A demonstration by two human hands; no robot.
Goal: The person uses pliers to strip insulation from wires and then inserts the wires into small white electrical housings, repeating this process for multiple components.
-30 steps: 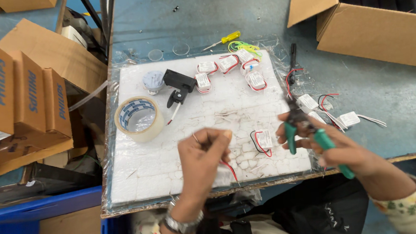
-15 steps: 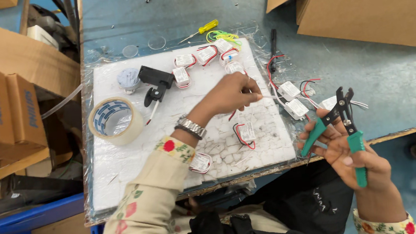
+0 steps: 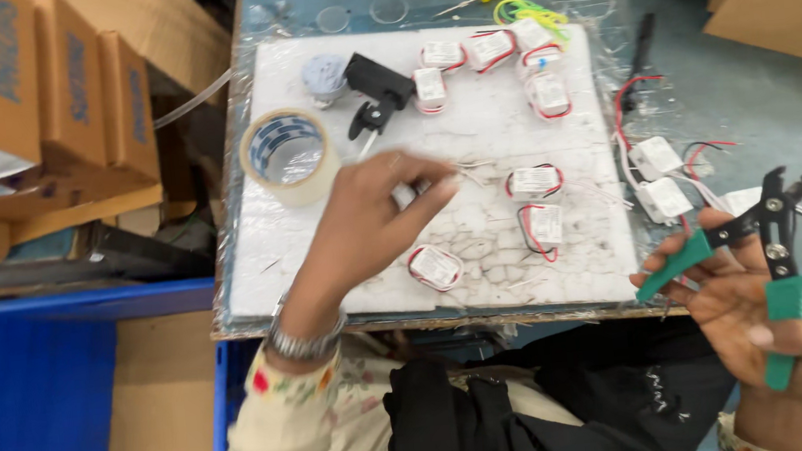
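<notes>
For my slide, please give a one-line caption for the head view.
Left hand reaches over a white foam board of small wired modules; right hand holds green-handled black pliers.

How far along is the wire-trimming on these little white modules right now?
Done, it seems: about eight wound modules lie on the white board. In hand: left hand pinches thin wires, right hand holds green-handled cutters open. Left: three loose-wired modules beside the board.

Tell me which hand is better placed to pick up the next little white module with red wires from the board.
Left, probably. The left hand is already over the white board, its fingertips close to the white modules. The right hand is off the board's right edge and full, holding the green-handled pliers.
</notes>
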